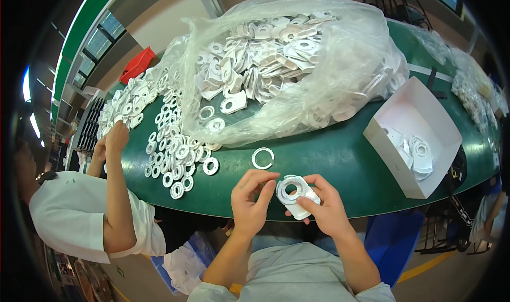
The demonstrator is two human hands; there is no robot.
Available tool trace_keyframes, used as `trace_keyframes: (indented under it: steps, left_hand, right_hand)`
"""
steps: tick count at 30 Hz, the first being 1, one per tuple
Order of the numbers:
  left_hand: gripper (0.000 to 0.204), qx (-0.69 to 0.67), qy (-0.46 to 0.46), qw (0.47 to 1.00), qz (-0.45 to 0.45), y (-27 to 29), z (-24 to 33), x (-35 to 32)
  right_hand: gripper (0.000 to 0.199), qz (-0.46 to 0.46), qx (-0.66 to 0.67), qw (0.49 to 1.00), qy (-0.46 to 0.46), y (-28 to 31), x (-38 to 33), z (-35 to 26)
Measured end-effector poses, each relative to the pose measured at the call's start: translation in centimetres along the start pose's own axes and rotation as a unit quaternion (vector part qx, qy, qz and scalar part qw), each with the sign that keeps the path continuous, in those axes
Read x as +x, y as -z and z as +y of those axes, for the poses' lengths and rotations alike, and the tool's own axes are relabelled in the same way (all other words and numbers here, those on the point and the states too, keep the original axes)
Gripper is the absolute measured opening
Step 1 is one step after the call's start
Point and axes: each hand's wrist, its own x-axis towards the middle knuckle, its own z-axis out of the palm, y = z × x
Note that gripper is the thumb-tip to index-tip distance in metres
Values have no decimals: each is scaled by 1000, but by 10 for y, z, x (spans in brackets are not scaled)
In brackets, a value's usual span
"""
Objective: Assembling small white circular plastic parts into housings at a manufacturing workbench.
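Note:
My right hand grips a white plastic ring-holed part, its thumb on the flat tab and the round opening facing up. Close by on the left, my left hand is drawn into a pinch, thumb and forefinger near the part's rim but apart from it. Whatever that pinch may hold is hidden. Just beyond my hands, a white open ring with a gap in it lies on the green table.
A large clear plastic bag of white parts spreads across the table. Left of it lie loose white rings. A white box with several parts stands at right. A co-worker's hand works at the left pile, near a red bin.

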Motion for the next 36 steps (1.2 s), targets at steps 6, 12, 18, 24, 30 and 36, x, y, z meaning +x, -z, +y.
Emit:
trace_keyframes:
  steps: [6, 12, 18, 24, 30, 36]
  left_hand:
    - [16, -118, 57, 991, 4, -5, -6, -13]
    - [20, -158, 92, 983, -26, -2, -8, -18]
    - [18, -135, 122, 983, -22, -2, -12, -21]
    - [17, -170, 121, 978, -24, -9, -9, -17]
    - [15, -142, 90, 986, 0, -12, -6, -26]
    - [22, -58, 9, 998, -18, -3, 15, -11]
  right_hand:
    - [25, 4, 10, 1000, -13, 3, -1, 2]
    - [26, -2, -6, 1000, 4, 2, -3, -1]
    - [26, 19, -13, 1000, 17, -5, -4, 5]
    - [23, 35, -51, 997, 40, -3, -6, 8]
    - [17, 58, -70, 993, 69, -11, -5, 7]
    - [20, 75, -68, 992, 81, -13, 1, 13]
